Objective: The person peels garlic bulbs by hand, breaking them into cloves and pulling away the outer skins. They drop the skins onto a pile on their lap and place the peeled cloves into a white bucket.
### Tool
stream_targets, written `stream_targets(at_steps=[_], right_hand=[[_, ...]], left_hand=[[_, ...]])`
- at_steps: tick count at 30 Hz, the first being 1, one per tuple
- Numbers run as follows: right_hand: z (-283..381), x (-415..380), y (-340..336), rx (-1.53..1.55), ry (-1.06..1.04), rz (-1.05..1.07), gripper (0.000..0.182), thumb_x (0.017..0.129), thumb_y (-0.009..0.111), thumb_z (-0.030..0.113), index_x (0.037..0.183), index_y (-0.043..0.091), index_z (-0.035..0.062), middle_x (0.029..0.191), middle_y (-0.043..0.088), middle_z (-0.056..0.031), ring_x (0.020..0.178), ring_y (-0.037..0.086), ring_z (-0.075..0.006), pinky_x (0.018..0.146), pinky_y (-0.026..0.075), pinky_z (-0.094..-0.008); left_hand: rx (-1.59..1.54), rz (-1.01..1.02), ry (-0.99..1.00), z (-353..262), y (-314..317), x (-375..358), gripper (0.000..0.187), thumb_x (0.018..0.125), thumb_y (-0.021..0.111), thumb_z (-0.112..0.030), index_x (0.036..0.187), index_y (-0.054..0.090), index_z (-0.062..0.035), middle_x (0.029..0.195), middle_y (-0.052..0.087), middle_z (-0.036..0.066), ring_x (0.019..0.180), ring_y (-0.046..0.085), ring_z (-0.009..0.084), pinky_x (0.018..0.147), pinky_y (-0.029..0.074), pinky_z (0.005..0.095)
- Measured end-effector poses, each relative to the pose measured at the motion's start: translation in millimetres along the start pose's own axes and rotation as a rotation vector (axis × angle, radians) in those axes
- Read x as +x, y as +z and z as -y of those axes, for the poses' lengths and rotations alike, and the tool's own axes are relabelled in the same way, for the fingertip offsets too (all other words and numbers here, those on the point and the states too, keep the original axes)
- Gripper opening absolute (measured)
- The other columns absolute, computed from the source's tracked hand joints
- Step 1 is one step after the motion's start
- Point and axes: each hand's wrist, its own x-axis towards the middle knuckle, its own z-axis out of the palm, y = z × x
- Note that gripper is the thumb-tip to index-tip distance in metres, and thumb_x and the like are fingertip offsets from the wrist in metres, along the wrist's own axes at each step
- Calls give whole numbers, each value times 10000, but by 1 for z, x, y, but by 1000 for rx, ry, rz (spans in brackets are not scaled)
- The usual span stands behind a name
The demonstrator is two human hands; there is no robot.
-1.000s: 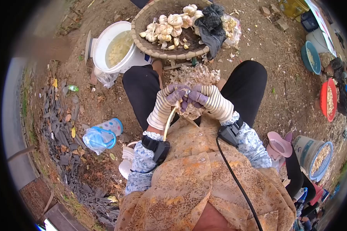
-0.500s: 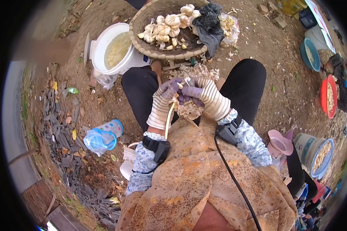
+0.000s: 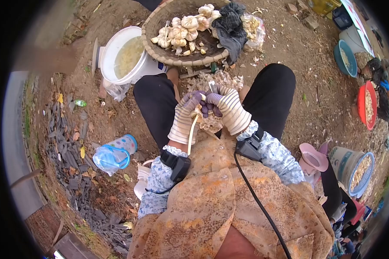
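Observation:
My left hand (image 3: 186,113), in a striped glove with purple fingertips, is closed on a garlic piece whose long pale stem (image 3: 193,134) hangs down by the wrist. A peeled-looking white clove end (image 3: 202,97) shows at its fingertips. My right hand (image 3: 227,107), gloved alike, is closed beside it on a small knife (image 3: 212,85), its short blade pointing up. The two hands touch or nearly touch. Below and behind them lies a heap of garlic skins (image 3: 212,124). Ahead, a woven basket (image 3: 149,42) holds garlic bulbs (image 3: 177,33), loose cloves and a dark cloth (image 3: 230,29).
A white bucket (image 3: 108,61) with liquid and cloves stands front left. A dotted blue container (image 3: 124,146) lies at left. On the right are a teal basin (image 3: 338,56), a red basin (image 3: 361,103), a pail (image 3: 338,166) and a pink hat (image 3: 313,158). People are partly visible there.
My right hand has shifted slightly left and its fingers have curled in closer to my left hand. A blue-gloved hand of another person now shows near the red basin.

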Motion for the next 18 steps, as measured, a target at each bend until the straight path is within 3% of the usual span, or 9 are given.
stream_targets(at_steps=[2,5,9,16,18], right_hand=[[4,-2,1,13,3,7,117,868,633,134,823,665,31,629,598,5,469,462,-36,422,326,-183],[3,-3,-1,-24,-19,7,118,871,634,130,805,655,35,637,596,7,475,457,-37,423,318,-188],[6,-4,1,-89,-12,-32,117,873,639,128,794,644,42,653,596,7,494,460,-39,430,318,-192],[-4,2,-6,-86,-51,29,96,859,674,120,814,650,39,669,607,-10,513,476,-41,432,326,-194],[4,-1,-12,155,133,59,88,848,680,112,846,651,29,685,619,-30,514,496,-54,430,330,-193]], left_hand=[[-181,14,-102,-3,2,1,252,928,664,-166,1122,634,-8,833,610,53,730,600,138,647,488,258],[-26,7,-45,-12,7,1,296,933,660,-172,1170,615,-2,837,607,52,721,605,131,629,490,251],[266,-59,2,-11,0,7,275,920,683,-237,1072,676,-7,750,643,53,578,599,128,499,465,228],[285,-48,-40,-15,-5,7,270,925,670,-277,973,693,-12,723,645,53,564,600,131,488,459,230],[-8,-68,-149,-17,-11,8,251,943,639,-234,1023,646,4,764,616,44,602,581,132,532,464,241]])
